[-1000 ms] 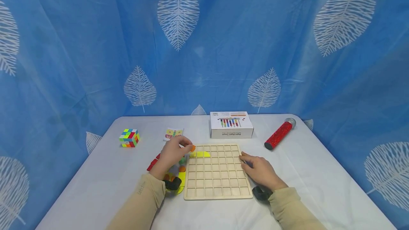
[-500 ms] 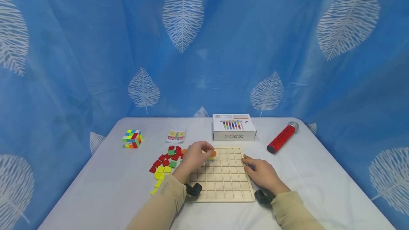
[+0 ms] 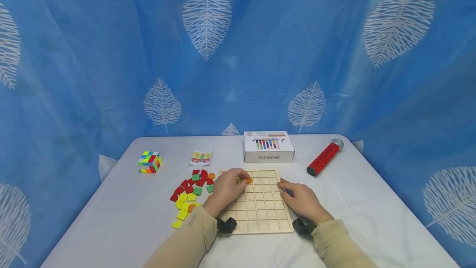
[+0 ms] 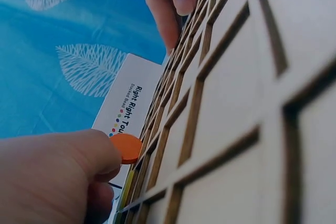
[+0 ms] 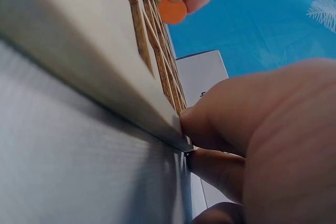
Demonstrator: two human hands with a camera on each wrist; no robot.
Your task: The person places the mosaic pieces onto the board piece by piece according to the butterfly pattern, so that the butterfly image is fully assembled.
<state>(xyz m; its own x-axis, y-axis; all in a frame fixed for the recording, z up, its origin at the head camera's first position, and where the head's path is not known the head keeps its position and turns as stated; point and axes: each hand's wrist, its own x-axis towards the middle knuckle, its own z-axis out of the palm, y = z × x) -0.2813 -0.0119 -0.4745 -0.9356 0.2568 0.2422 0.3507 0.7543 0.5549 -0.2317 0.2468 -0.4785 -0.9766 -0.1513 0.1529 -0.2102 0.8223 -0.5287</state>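
Note:
Between thumb and fingertips, my left hand [image 3: 228, 186] pinches an orange disc [image 4: 125, 148] at the upper part of a pale wooden grid board [image 3: 264, 218]. In the right wrist view the disc [image 5: 172, 11] overlaps the board's far edge. A yellow piece [image 4: 127, 188] lies in the board's grid close to the left hand, mostly hidden behind it in the head view. My right hand [image 3: 303, 199] grips the board's right edge, thumb on top and a finger at the underside.
Loose red pieces [image 3: 184, 186], yellow pieces [image 3: 183, 206] and green pieces [image 3: 197, 191] lie left of the board. Behind are a patterned card [image 3: 201, 158] and a white box [image 3: 268, 152]. A puzzle cube [image 3: 150, 162] stands far left, a red microphone [image 3: 323, 159] at right.
My left hand has carried the orange disc rightward from the board's upper left corner towards its upper middle, uncovering the loose pieces. The right hand has stayed at the board's edge.

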